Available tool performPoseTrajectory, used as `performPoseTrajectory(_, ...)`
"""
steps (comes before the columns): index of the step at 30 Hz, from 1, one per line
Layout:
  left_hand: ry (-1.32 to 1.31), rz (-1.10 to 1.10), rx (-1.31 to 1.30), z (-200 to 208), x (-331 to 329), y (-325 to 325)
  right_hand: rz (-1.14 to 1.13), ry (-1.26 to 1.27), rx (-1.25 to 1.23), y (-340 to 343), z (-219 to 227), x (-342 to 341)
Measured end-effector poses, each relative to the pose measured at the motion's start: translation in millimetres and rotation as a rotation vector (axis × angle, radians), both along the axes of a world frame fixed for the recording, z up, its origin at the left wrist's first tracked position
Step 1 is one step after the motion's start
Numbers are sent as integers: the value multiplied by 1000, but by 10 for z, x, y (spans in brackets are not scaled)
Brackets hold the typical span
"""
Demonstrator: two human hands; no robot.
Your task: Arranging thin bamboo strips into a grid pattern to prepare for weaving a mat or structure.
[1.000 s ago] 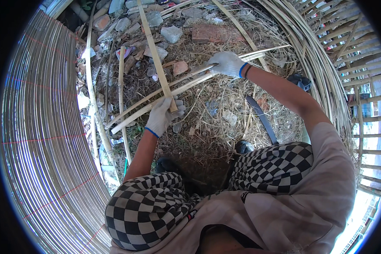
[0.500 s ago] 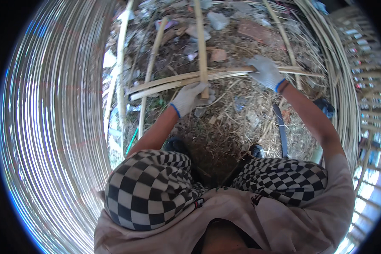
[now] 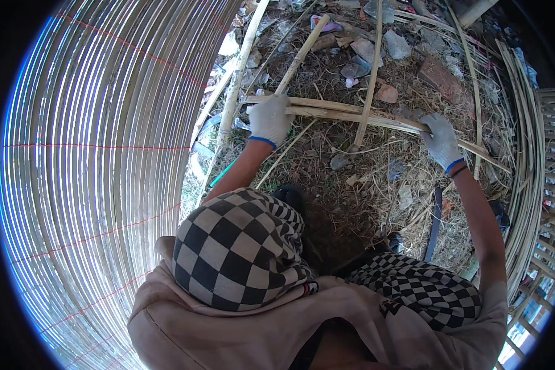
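Bamboo strips (image 3: 336, 111): stretching crosswise between the fingers of the gloved left hand (image 3: 270, 120) and right hand (image 3: 441, 139), poking out past both. On the right, pinching them; on the left, covering them, cannot tell whether pinching. Midway between the fingers, passing under a long slat (image 3: 374, 68). Below the right fingers, lying on the ground (image 3: 357, 206): a dark blade (image 3: 433, 225). Above those fingers, lying amid dry straw: a reddish brick (image 3: 441, 80). Left of the left fingers, spreading wide: a red-corded screen (image 3: 105, 123).

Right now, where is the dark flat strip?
In the head view, the dark flat strip lies on the ground right of centre, below the right hand, left of the right forearm and just beyond the checkered right knee.
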State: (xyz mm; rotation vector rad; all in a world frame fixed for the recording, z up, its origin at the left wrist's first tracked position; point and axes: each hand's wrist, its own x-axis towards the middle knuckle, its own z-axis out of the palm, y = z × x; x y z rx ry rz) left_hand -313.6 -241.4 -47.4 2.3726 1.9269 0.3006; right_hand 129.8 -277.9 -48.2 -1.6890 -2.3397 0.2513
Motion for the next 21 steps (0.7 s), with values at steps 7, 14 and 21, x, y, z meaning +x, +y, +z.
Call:
performPoseTrajectory(7,-82,162,-18,-136,-726,-5,-32,91,-68,14,-36,-41)
performPoseTrajectory(14,-69,202,24,-251,-866,26,-20,155,-88,10,-40,-47)
performPoseTrajectory(21,-201,-148,209,-262,-1057,13,23,144,13,58,-37,42)
